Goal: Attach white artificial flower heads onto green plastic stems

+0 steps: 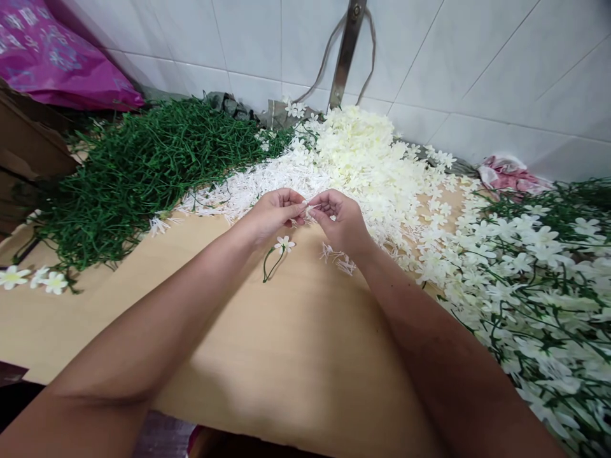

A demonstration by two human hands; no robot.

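Observation:
My left hand [274, 213] and my right hand [337, 219] meet above the middle of a light wooden table [296, 343]. Fingertips of both pinch one small white artificial flower part [310, 207] between them. A green stem with a white flower [278, 251] hangs from under my left hand, down to the table. A few white stamen pieces [337, 257] lie just below my right hand. Behind the hands spread a heap of thin white stamen pieces [258, 184] and a heap of cream petals [367, 159].
A big pile of green plastic stems [138, 165] covers the left back. Finished stems with white flowers [534, 273] are piled at right. A purple bag [52, 57] and cardboard box [23, 140] stand far left. A metal bar [347, 44] rises against the white tiled wall.

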